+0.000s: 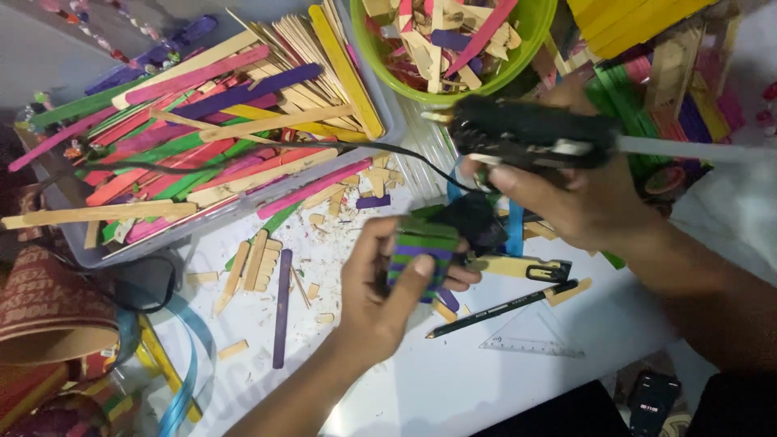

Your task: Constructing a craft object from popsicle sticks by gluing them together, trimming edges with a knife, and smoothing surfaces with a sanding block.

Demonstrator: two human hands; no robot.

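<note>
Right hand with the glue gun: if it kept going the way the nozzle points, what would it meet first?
Probably the grey tray of coloured craft sticks; the right hand aims the glue gun leftward, just below the green bowl. Depth is unclear.

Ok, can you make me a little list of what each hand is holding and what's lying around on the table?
left hand: holds a small block of green and purple craft sticks
right hand: grips a black glue gun above the block
grey tray: heaped with coloured craft sticks
green bowl: cut stick pieces inside
white table: black pencil, clear set square, loose purple stick, wood scraps
</note>
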